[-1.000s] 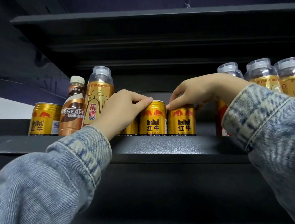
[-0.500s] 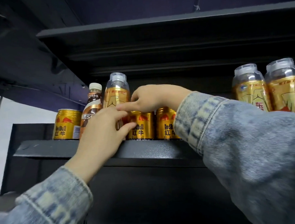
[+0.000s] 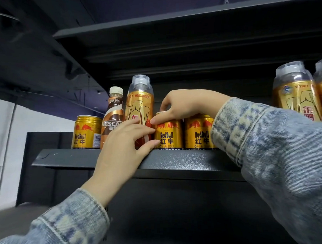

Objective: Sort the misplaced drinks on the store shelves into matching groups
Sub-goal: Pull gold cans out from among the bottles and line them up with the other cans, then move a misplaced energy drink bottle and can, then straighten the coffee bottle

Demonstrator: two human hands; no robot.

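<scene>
View from below of a dark metal store shelf [image 3: 185, 157] holding drinks, with two hands in faded denim sleeves reaching up to it. The right hand [image 3: 185, 104] comes in from three o'clock and grips the middle Red Bull can [image 3: 167, 136] from above, thumb on its front shoulder and fingers curled over its rim. The can stands upright on the shelf near the centre of the view. It is a short gold can with red bulls, red lettering and Chinese characters. A second Red Bull can [image 3: 199, 133] stands just beside it at its three o'clock. The left hand [image 3: 120, 149] rises from seven o'clock, its fingers nearly straight and holding nothing, laid across the lower front of a tall gold bottle [image 3: 140, 102] with fingertips meeting the gripped can. That bottle, with a clear domed cap, stands at the can's nine o'clock. Farther toward nine o'clock come a brown Nescafé bottle [image 3: 112, 116] and a lone Red Bull can [image 3: 85, 132]. Matching gold bottles [image 3: 295, 97] stand well apart at three o'clock. The sorting looks partly done: two cans are paired, while the lone can and the tall gold bottle remain away from their groups.
</scene>
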